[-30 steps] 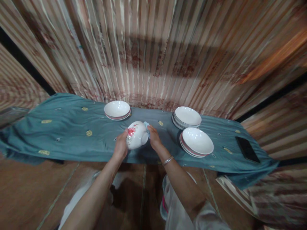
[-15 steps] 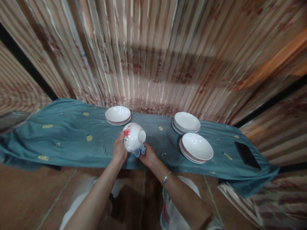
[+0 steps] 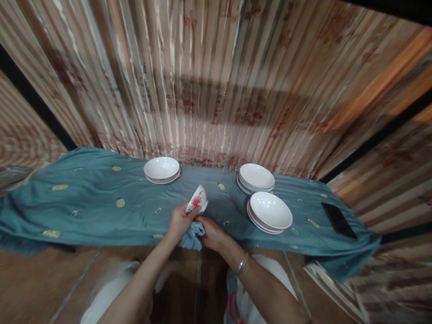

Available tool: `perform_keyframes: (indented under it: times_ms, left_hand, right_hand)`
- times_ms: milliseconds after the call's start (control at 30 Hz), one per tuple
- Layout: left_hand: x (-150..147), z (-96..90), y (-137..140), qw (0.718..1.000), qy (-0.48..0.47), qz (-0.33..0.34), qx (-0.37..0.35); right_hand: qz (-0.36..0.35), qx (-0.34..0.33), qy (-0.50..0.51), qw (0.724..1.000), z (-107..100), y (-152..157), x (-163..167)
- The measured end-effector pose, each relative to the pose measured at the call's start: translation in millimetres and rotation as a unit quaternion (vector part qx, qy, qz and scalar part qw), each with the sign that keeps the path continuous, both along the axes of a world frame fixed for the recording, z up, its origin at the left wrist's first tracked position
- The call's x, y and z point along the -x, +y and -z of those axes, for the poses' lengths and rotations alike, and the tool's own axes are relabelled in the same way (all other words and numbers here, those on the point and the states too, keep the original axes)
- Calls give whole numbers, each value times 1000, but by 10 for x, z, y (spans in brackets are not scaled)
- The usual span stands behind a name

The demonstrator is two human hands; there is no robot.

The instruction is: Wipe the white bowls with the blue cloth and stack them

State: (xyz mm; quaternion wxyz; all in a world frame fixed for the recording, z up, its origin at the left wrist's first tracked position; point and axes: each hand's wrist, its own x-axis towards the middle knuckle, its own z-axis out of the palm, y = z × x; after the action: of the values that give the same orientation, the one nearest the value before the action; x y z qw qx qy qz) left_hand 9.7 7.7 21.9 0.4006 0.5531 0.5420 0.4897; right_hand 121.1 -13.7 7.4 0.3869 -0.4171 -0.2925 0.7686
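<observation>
A white bowl (image 3: 198,201) with a red floral pattern is tilted on its side above the front half of the table. My left hand (image 3: 181,220) grips it at the lower left, fingers closed on its edge. My right hand (image 3: 209,232), with a bracelet at the wrist, is closed around a light blue cloth (image 3: 193,235) just below the bowl. Part of the cloth hangs down between my hands. The right fingertips are partly hidden behind the cloth and bowl.
A stack of shallow bowls (image 3: 162,170) stands at the back left. Two more stacks, a rear one (image 3: 257,177) and a front one (image 3: 271,211), stand to the right. A black phone (image 3: 339,220) lies at the right end of the teal-covered table (image 3: 97,198). A curtain (image 3: 202,90) hangs behind.
The bowl has turned from showing its round underside to a narrow side view. My hands came closer together, and more of the cloth hangs visible below. The view shifted slightly.
</observation>
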Motion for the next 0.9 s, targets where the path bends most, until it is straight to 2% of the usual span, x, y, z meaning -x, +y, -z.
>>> perform_keyframes:
  times_ms: [133, 200, 267, 367, 467, 567, 667, 733, 800, 900]
  left_hand:
    - [-27, 107, -34, 979, 165, 70, -99]
    - [-51, 152, -55, 955, 234, 103, -147]
    - [-89, 188, -84, 926, 303, 134, -182]
    - [-161, 209, -154, 879, 393, 167, -212]
    - [-217, 192, -248, 856, 432, 184, -214]
    - [-222, 177, -353, 871, 408, 196, -188]
    - [-168, 202, -450, 914, 327, 162, -178]
    - [-110, 240, -488, 952, 254, 65, -159]
    - [-50, 279, -497, 980, 162, -44, -106]
    - [6, 290, -485, 993, 12, -121, 7]
  right_hand:
    - [-10, -15, -109, 994, -199, -33, -344]
    - [-25, -50, -212, 976, -282, -32, -514]
    - [-9, -102, -337, 936, -343, -14, -667]
    - [27, -194, -448, 872, -376, 18, -832]
    - [37, -256, -515, 817, -331, 27, -890]
    - [46, -245, -521, 816, -241, 22, -879]
    - [71, -218, -493, 840, -166, 17, -865]
    - [89, -205, -464, 857, -146, 10, -869]
    - [102, -205, -435, 871, -159, -3, -882]
    - [113, -230, -391, 884, -237, -41, -915]
